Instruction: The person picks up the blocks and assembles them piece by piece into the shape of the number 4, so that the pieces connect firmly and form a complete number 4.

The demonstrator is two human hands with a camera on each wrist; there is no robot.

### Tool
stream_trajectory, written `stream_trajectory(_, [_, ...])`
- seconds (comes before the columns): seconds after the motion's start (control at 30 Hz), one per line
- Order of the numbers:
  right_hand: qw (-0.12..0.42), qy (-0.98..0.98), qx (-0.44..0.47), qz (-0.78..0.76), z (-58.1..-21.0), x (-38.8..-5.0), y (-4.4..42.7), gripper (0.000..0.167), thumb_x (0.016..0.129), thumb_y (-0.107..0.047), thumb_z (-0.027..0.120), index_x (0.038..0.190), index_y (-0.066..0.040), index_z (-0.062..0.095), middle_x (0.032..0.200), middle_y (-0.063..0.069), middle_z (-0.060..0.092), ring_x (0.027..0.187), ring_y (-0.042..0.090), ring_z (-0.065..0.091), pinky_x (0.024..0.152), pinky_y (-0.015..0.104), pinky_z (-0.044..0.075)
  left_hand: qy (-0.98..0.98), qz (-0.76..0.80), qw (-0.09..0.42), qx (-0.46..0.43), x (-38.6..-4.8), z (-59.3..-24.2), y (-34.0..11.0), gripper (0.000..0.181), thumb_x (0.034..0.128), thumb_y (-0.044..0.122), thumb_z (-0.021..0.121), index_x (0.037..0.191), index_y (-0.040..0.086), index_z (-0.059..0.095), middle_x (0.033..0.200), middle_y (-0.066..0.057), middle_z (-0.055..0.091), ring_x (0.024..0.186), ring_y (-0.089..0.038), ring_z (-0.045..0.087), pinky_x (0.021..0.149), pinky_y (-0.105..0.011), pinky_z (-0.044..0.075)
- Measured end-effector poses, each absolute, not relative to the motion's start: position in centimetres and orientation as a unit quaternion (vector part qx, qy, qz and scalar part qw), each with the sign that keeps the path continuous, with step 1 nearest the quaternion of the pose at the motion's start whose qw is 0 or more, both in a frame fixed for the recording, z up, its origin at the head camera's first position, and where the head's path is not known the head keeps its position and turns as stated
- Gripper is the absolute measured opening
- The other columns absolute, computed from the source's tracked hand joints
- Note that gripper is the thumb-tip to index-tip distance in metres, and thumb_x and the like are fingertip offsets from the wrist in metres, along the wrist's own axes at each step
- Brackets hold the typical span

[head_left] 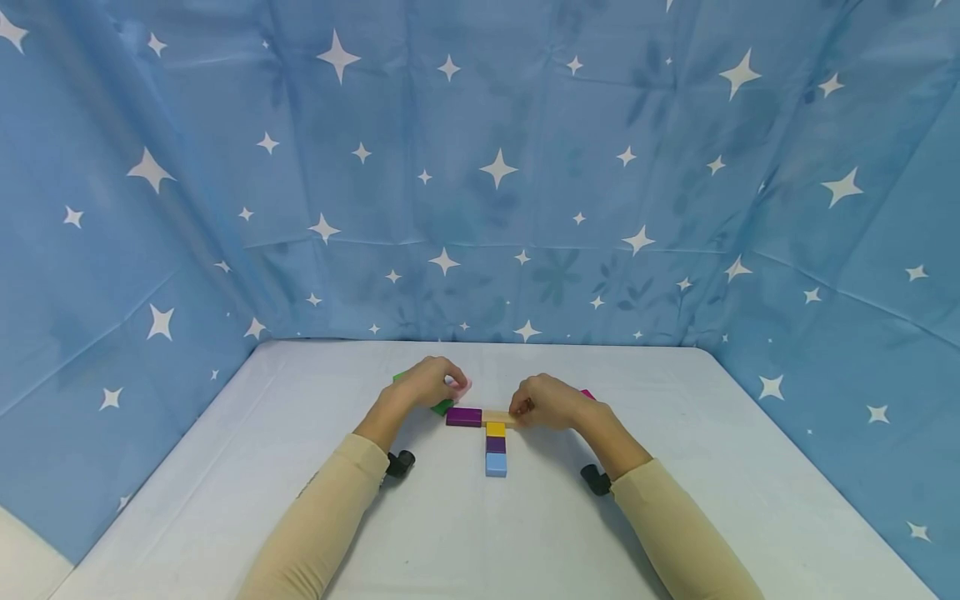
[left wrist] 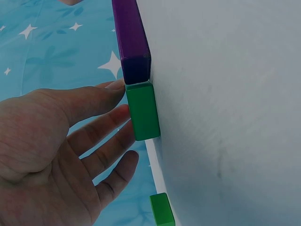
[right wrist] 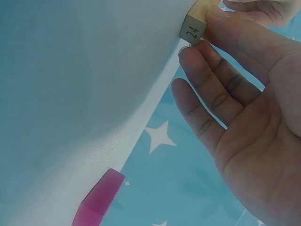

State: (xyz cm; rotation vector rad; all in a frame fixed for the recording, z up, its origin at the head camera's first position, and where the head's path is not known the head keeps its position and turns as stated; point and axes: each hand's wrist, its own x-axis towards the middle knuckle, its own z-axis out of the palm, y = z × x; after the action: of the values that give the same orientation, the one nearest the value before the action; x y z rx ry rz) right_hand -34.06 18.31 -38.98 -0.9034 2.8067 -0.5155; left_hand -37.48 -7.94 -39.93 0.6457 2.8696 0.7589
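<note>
My right hand (head_left: pixel 551 402) grips the right end of a plain wooden block (head_left: pixel 497 418), its thumb along one side. The block's grey end with "24" (right wrist: pixel 193 31) shows in the right wrist view. At its left end lies a purple block (head_left: pixel 463 417). Below it, a yellow block (head_left: pixel 496 429), a small purple block (head_left: pixel 496 445) and a light blue block (head_left: pixel 496 465) run in a column. My left hand (head_left: pixel 431 383) is bent over a green block (left wrist: pixel 144 112) and a pink piece (head_left: pixel 464 388). Its thumb and index tips are partly hidden, so any hold is unclear.
Another green block (left wrist: pixel 162 209) lies by the left hand. A magenta block (right wrist: pixel 99 197) lies beyond the right forearm. The white table (head_left: pixel 300 500) ends at a blue star-patterned curtain (head_left: pixel 480 208). Black wrist cameras (head_left: pixel 401 463) hang under the sleeves.
</note>
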Motion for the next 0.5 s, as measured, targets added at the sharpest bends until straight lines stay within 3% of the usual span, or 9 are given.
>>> stream_trajectory(0.5, [0.080,0.936,-0.294,-0.175,-39.01,-34.12,18.20,0.012,0.090,-0.012,0.082,0.101,-0.017,0.082,0.088,-0.009,0.070,0.081,0.012,0.058,0.079,0.027,0.054,0.943,0.254,0.052,0.207,-37.20,-39.76,-7.88,0.024,0.0982,0.014,0.072,0.121,0.014,0.079,0.131,-0.009,0.071,0.129,-0.028,0.058,0.113,-0.050,0.045])
